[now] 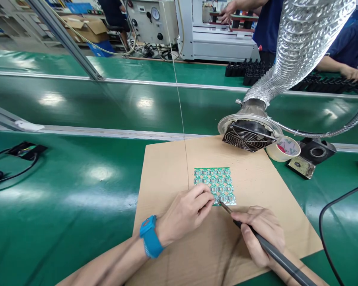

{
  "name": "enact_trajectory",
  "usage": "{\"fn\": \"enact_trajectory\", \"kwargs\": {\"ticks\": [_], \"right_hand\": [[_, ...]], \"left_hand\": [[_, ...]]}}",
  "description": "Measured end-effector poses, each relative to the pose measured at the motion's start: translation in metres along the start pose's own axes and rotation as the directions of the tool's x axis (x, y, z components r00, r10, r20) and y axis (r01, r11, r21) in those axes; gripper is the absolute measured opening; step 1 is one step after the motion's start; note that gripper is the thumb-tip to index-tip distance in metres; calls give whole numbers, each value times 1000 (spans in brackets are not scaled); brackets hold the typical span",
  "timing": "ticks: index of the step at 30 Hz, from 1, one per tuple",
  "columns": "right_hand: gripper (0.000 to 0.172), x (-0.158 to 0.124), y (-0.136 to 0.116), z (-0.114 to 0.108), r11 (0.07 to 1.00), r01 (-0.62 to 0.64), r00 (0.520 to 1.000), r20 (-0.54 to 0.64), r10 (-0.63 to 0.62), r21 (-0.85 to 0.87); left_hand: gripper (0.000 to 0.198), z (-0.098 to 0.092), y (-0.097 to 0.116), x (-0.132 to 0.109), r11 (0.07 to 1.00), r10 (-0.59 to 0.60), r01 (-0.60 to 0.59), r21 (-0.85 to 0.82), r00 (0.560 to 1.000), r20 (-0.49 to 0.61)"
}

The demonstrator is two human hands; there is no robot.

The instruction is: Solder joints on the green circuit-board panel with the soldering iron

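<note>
A green circuit board panel (220, 180) with rows of round boards lies flat on a brown cardboard sheet (164, 171). My right hand (259, 230) grips a soldering iron (271, 251), whose tip meets the panel's near edge. Thin solder wire (180, 107) hangs from above and runs into my left hand (193, 210). Those fingers are pinched together at the lower left of the panel, close to the iron's tip, and hide part of the boards. A blue wrist strap (151, 237) is on my left wrist.
Over the cardboard's far edge hangs a fume duct (274, 75) with a fan grille (247, 137). Beside it are a tape roll (283, 149) and an iron holder (312, 155). Black cables (325, 218) lie right and left. Co-workers' hands (350, 73) show beyond the rail.
</note>
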State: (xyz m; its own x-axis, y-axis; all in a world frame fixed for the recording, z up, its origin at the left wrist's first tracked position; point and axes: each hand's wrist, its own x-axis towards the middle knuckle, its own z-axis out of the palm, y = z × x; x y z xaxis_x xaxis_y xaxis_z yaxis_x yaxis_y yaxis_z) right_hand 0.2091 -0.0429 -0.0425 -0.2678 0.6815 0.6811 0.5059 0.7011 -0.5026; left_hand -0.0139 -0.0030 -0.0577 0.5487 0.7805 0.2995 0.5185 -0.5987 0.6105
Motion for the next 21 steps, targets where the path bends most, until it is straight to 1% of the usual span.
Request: {"fn": "enact_trajectory", "kwargs": {"ticks": [5,11,14,18,21], "right_hand": [[27,0,1,3,999,1,1000,4,-1,39],[26,0,1,5,999,1,1000,5,-1,37],[26,1,0,3,1000,2,1000,1,-2,26],[27,3,-2,-2,1000,2,1000,-2,-2,-6],[27,4,-4,-4,1000,16,1000,2,-16,1]], "left_hand": [[13,0,0,-1,1000,-5,4,26,999,49],[12,2,-1,-1,997,7,-13,79,998,69],[12,-1,-1,0,1000,1,-2,6,999,47],[11,-8,3,1,985,-67,65,-161,998,-3],[11,-12,4,2,983,-61,59,-175,998,-6]]}}
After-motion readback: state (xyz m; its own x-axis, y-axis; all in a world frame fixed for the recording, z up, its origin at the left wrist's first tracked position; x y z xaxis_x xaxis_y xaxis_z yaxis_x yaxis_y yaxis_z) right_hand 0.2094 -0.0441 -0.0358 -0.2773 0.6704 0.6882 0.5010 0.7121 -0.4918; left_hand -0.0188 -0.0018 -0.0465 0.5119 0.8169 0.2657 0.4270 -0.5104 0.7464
